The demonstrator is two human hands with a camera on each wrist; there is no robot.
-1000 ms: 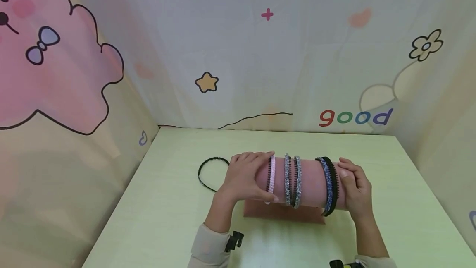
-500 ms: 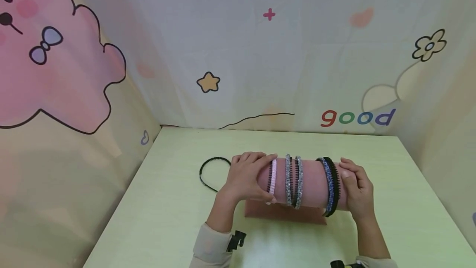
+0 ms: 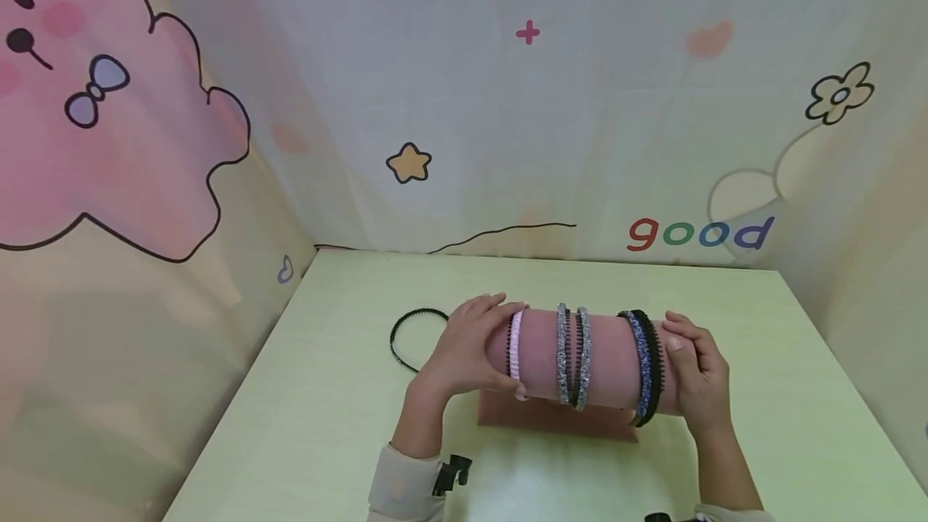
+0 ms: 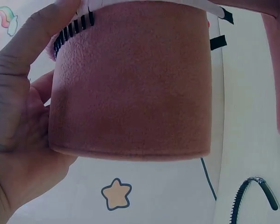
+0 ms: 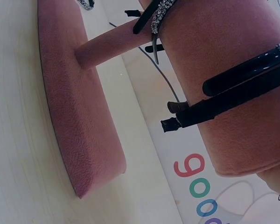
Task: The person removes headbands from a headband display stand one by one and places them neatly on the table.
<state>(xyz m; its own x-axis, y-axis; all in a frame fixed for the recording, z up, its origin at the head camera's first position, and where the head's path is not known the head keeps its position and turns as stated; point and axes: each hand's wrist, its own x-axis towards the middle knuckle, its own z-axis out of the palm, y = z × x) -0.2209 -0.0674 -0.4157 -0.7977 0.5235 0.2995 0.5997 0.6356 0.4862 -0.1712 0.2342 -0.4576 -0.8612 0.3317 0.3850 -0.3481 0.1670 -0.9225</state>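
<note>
A pink velvet stand has a cylinder (image 3: 605, 357) lying across a base (image 3: 558, 417). My left hand (image 3: 467, 345) curls round its left end, fingers on top and thumb below, pinching a pink headband (image 3: 515, 345). Two silver glitter headbands (image 3: 561, 353) ring the middle; a blue one (image 3: 640, 361) and a black one (image 3: 655, 357) sit near the right end. My right hand (image 3: 699, 373) grips that right end. The left wrist view shows the cylinder (image 4: 130, 79) end-on against my left hand (image 4: 14, 116). The right wrist view shows the base (image 5: 79, 116) and the black headband (image 5: 233, 95).
A thin black headband (image 3: 406, 327) lies on the pale green table (image 3: 348, 425) left of the stand, also in the left wrist view as the black headband (image 4: 252, 191). Cartoon-printed walls close the table at the back and both sides.
My left hand has slid the pink headband leftward along the cylinder, away from the silver ones. The right hand has kept its hold on the right end.
</note>
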